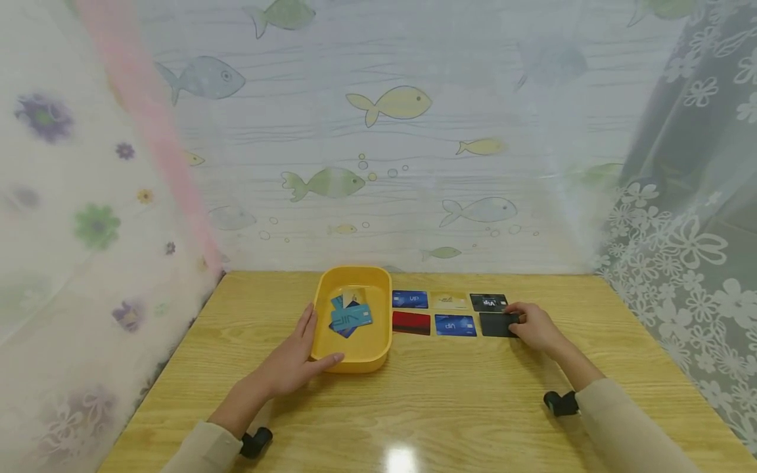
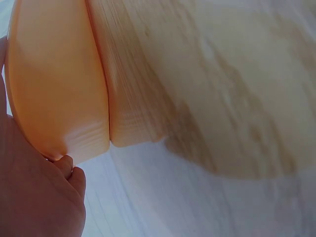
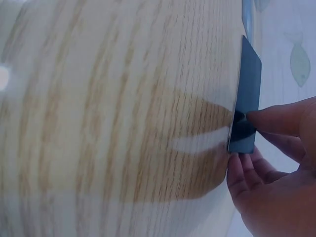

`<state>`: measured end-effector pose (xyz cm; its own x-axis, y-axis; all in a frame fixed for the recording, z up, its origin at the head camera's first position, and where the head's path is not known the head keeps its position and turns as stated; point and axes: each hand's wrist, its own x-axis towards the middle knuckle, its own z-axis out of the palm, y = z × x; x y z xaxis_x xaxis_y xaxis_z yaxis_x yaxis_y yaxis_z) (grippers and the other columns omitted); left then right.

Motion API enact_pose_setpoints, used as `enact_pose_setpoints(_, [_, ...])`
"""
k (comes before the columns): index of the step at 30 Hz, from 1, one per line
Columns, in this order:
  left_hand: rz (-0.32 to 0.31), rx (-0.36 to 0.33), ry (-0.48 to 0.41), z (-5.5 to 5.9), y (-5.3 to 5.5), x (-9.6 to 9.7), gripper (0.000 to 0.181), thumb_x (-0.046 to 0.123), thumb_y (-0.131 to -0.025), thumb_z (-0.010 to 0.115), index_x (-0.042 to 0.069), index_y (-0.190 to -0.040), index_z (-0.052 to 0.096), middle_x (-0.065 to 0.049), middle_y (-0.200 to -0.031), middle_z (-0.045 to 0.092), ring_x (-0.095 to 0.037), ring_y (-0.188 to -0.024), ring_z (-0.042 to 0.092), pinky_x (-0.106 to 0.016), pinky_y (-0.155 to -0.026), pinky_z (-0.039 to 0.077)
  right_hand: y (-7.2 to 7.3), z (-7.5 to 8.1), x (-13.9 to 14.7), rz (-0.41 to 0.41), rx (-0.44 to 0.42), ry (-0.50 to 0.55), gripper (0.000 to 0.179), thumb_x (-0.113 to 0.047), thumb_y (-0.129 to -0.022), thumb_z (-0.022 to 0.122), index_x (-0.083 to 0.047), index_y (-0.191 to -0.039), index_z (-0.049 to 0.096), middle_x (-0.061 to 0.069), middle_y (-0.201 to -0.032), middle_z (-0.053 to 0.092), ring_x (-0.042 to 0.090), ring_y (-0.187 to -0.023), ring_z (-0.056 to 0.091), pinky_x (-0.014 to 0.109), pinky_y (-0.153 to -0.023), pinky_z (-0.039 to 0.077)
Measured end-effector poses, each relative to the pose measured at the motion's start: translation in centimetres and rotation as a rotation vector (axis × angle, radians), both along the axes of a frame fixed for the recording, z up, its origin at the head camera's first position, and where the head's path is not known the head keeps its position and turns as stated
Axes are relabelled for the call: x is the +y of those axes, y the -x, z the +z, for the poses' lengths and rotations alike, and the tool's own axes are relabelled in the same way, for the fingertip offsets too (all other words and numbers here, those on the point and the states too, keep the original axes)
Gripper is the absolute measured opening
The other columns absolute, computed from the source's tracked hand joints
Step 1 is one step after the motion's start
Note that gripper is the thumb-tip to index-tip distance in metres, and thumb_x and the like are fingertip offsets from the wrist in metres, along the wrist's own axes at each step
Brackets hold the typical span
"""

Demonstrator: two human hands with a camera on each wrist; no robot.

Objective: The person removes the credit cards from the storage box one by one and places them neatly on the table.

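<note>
My left hand (image 1: pixel 290 364) holds a yellow plastic tray (image 1: pixel 363 345) at its near left corner, thumb along the front rim and fingers on the left side. In the tray lie several overlapping cards, a light blue VIP card (image 1: pixel 351 318) on top and a gold card (image 1: pixel 355 297) behind it. To the right, my right hand (image 1: pixel 537 328) pinches the right end of a plain black card (image 1: pixel 495 324). The right wrist view shows the thumb on the face of that black card (image 3: pixel 247 89) and fingertips at its edge.
Beside the tray, two rows of cards lie on the wooden table (image 1: pixel 449 401): a blue VIP card (image 1: pixel 410 299), a gold card (image 1: pixel 449 301), a black Vip card (image 1: pixel 488 302), a red card (image 1: pixel 411 323) and another blue card (image 1: pixel 455 325). A fish-patterned curtain (image 1: pixel 390 217) stands behind.
</note>
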<state>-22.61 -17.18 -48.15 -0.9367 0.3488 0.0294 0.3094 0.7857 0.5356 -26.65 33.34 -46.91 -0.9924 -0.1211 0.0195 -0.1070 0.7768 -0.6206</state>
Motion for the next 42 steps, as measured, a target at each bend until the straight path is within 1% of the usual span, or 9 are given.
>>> enact_pose_setpoints(1, [0.000, 0.000, 0.000, 0.00, 0.02, -0.01, 0.114, 0.071, -0.094, 0.056, 0.005, -0.164, -0.006, -0.009, -0.171, -0.015, -0.041, -0.152, 0.023, -0.058, -0.118, 0.031, 0.01, 0.04, -0.03, 0.003, 0.000, -0.002, 0.036, 0.003, -0.094, 0.062, 0.011, -0.129, 0.059, 0.030, -0.115, 0.059, 0.034, -0.093, 0.053, 0.041, -0.075, 0.045])
enact_pose_setpoints(4, [0.001, -0.002, 0.001, 0.04, 0.03, -0.01, 0.114, 0.071, -0.094, 0.056, 0.005, -0.164, -0.006, -0.009, -0.171, -0.015, -0.041, -0.152, 0.022, -0.058, -0.118, 0.030, 0.03, 0.26, -0.14, 0.017, -0.005, -0.001, 0.036, 0.004, -0.093, 0.062, 0.013, -0.128, 0.059, 0.032, -0.115, 0.059, 0.036, -0.094, 0.052, 0.044, -0.077, 0.045])
enact_pose_setpoints(7, [0.000, -0.003, -0.002, 0.22, -0.10, 0.05, 0.114, 0.069, -0.094, 0.057, 0.005, -0.164, -0.006, -0.010, -0.171, -0.014, -0.042, -0.152, 0.024, -0.058, -0.118, 0.031, -0.02, 0.43, -0.25, 0.024, -0.016, 0.002, 0.036, 0.004, -0.094, 0.061, 0.013, -0.129, 0.059, 0.036, -0.128, 0.057, 0.044, -0.108, 0.055, 0.053, -0.088, 0.048])
enact_pose_setpoints(10, [0.001, 0.001, -0.001, 0.41, -0.26, 0.12, 0.114, 0.069, -0.094, 0.058, 0.005, -0.164, -0.005, -0.012, -0.171, -0.013, -0.043, -0.151, 0.027, -0.058, -0.117, 0.032, 0.03, 0.33, -0.24, 0.031, -0.025, 0.003, 0.037, 0.005, -0.093, 0.060, 0.013, -0.129, 0.059, 0.037, -0.130, 0.056, 0.049, -0.116, 0.054, 0.059, -0.093, 0.047])
enact_pose_setpoints(17, [0.002, -0.002, -0.005, 0.47, -0.37, 0.15, 0.113, 0.068, -0.095, 0.058, 0.005, -0.164, -0.006, -0.014, -0.171, -0.011, -0.044, -0.150, 0.027, -0.058, -0.117, 0.032, 0.09, 0.04, -0.07, 0.043, -0.024, -0.008, 0.035, 0.006, -0.093, 0.060, 0.013, -0.128, 0.060, 0.038, -0.130, 0.054, 0.049, -0.114, 0.054, 0.059, -0.091, 0.048])
enact_pose_setpoints(23, [-0.001, 0.001, 0.001, 0.32, -0.29, 0.11, 0.115, 0.072, -0.093, 0.056, 0.004, -0.164, -0.005, -0.014, -0.171, -0.010, -0.043, -0.150, 0.027, -0.058, -0.117, 0.032, 0.19, 0.02, -0.01, 0.048, -0.025, -0.003, 0.036, 0.006, -0.093, 0.060, 0.013, -0.129, 0.060, 0.039, -0.133, 0.052, 0.051, -0.118, 0.052, 0.062, -0.095, 0.046])
enact_pose_setpoints(31, [0.000, 0.003, 0.003, 0.19, -0.20, 0.09, 0.115, 0.071, -0.094, 0.056, 0.005, -0.164, -0.005, -0.013, -0.171, -0.011, -0.043, -0.151, 0.025, -0.058, -0.117, 0.031, 0.18, -0.21, 0.02, 0.083, 0.035, -0.022, 0.035, 0.009, -0.090, 0.060, 0.016, -0.124, 0.061, 0.037, -0.127, 0.058, 0.059, -0.119, 0.051, 0.065, -0.095, 0.047])
enact_pose_setpoints(35, [0.001, -0.001, 0.000, 0.19, -0.24, 0.12, 0.115, 0.071, -0.094, 0.057, 0.005, -0.164, -0.005, -0.012, -0.171, -0.011, -0.043, -0.151, 0.027, -0.058, -0.117, 0.032, 0.12, -0.20, -0.07, 0.081, 0.028, -0.018, 0.035, 0.009, -0.090, 0.059, 0.017, -0.124, 0.061, 0.038, -0.129, 0.056, 0.061, -0.122, 0.049, 0.066, -0.098, 0.045])
enact_pose_setpoints(42, [-0.001, -0.006, -0.004, 0.24, -0.18, 0.14, 0.116, 0.073, -0.093, 0.055, 0.005, -0.164, -0.006, -0.010, -0.171, -0.013, -0.042, -0.152, 0.025, -0.057, -0.118, 0.031, 0.09, 0.09, -0.18, 0.068, 0.019, -0.034, 0.035, 0.010, -0.091, 0.060, 0.018, -0.125, 0.060, 0.039, -0.130, 0.055, 0.061, -0.122, 0.050, 0.065, -0.097, 0.047])
